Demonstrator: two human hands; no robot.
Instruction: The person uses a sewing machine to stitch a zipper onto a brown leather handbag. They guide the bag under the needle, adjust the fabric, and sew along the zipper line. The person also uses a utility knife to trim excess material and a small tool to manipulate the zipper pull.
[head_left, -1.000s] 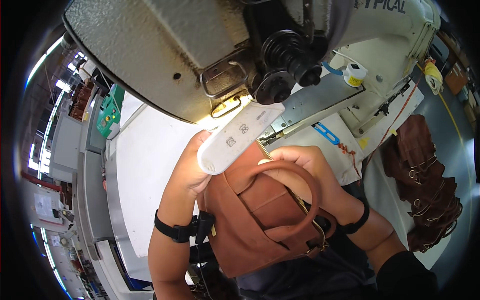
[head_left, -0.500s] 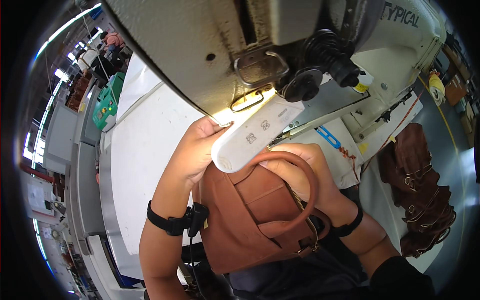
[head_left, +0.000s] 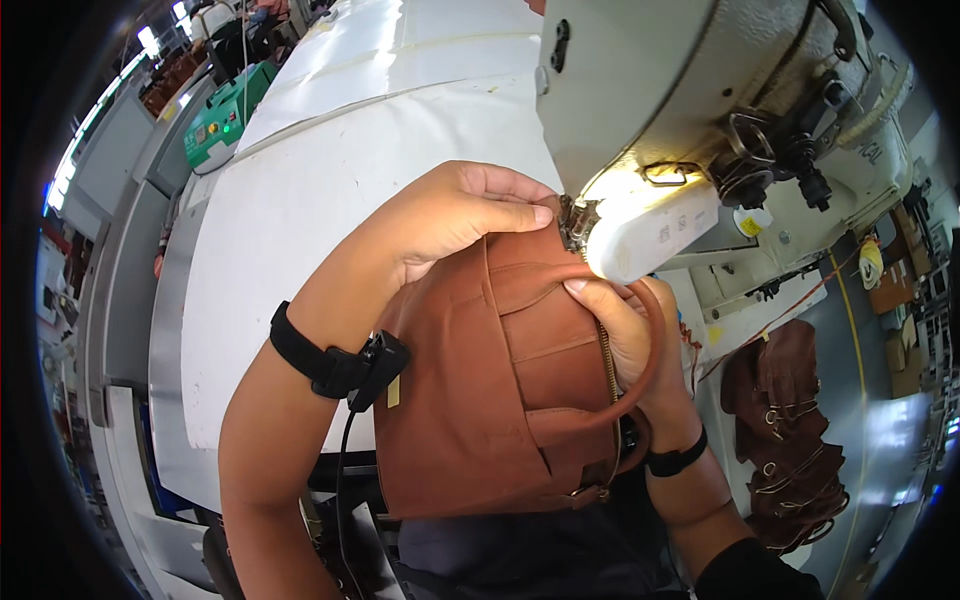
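Note:
A brown leather handbag [head_left: 450, 370] with a looped handle and a brass zipper lies over my lap and the table edge. Its upper edge sits under the head of a sewing machine [head_left: 650, 90], beside the needle area. My left hand [head_left: 470, 215] pinches the bag's far edge, thumb on top, just left of the presser foot [head_left: 577, 222]. My right hand [head_left: 625, 325] reaches through the handle loop and grips the bag by its zipped opening, thumb on the leather. Some of its fingers are hidden behind the bag. A white rounded guard [head_left: 655, 235] hangs above the right hand.
More brown leather bags [head_left: 785, 430] lie piled at the right. A green machine [head_left: 230, 118] stands at the far left of the white table [head_left: 300, 240]. Black straps circle both forearms, and a cable hangs from the left one. People sit in the far background.
My view has shifted, putting the machine head farther right. The left hand and the bag's stitched edge, formerly mostly behind the white guard, now show plainly. Both hands still hold the bag.

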